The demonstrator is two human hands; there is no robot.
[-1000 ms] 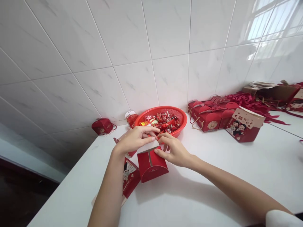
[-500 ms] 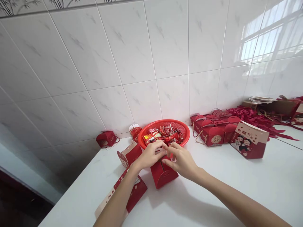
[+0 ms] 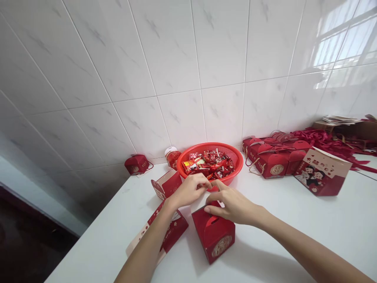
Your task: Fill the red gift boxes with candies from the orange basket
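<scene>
A red box (image 3: 216,237) with a gold round emblem stands on the white table, its top flaps raised toward my hands. My right hand (image 3: 231,202) rests over the box top, its thumb on the near flap and its fingers curled round the upper part. My left hand (image 3: 191,189) is at the far side of the box top, fingers bent, its fingertips close to those of my right hand. What the left fingertips hold is hidden. Just behind the hands sits a red basket (image 3: 240,167) of wrapped sweets (image 3: 213,163).
Left of the box lie an open box (image 3: 168,184) and a flat red-and-cream carton (image 3: 176,234) under my left forearm. A small box (image 3: 137,164) stands at the back left. Closed boxes (image 3: 272,165), a printed box (image 3: 321,173) and red ribbons (image 3: 318,137) are at right.
The box has come nearer and tilted so its emblem side shows. My right hand has opened out somewhat over its top. The view has shifted slightly.
</scene>
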